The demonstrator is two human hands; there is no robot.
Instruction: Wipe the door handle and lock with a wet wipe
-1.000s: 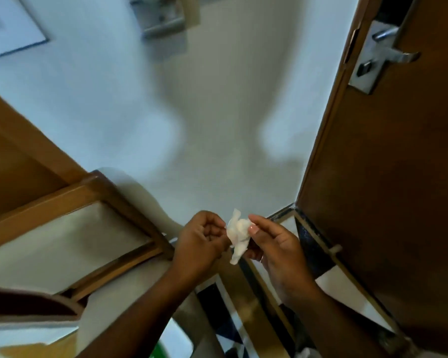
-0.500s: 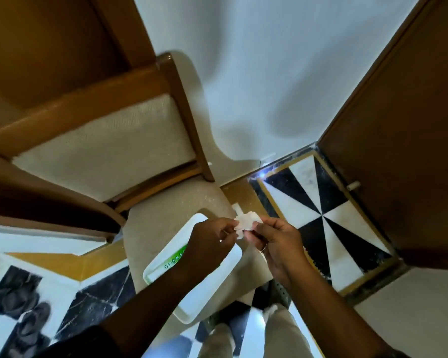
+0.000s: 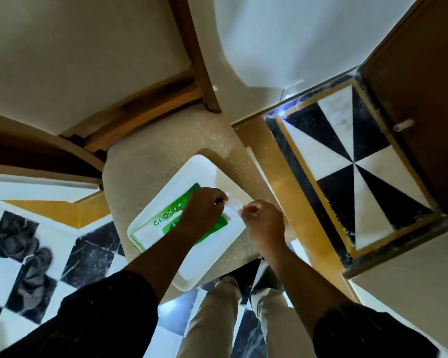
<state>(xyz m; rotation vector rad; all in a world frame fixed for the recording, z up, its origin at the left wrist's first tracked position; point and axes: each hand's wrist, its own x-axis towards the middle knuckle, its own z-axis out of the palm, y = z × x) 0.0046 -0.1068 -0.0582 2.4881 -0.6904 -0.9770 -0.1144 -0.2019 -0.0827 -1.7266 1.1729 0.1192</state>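
Note:
My left hand [image 3: 203,209] and my right hand [image 3: 263,220] pinch a small white wet wipe [image 3: 233,204] between their fingertips, stretched out between them. They hover over a white tray [image 3: 207,264] that holds a green and white wipes pack [image 3: 171,218], partly hidden by my left hand. The tray rests on a beige chair seat [image 3: 161,156]. The brown door [image 3: 419,104] stands at the right; only its lower part shows, and its handle and lock are out of view.
The wooden chair frame [image 3: 150,109] and backrest fill the upper left. A white wall [image 3: 282,40] rises behind. Black and white floor tiles [image 3: 347,161] lie by the door. Dark shoes [image 3: 26,254] sit at the left. My legs [image 3: 217,319] show below.
The view has tilted down from the door handle to the chair and floor. My hands have lowered with the wipe over the tray, and the crumpled wipe is now pulled out between them.

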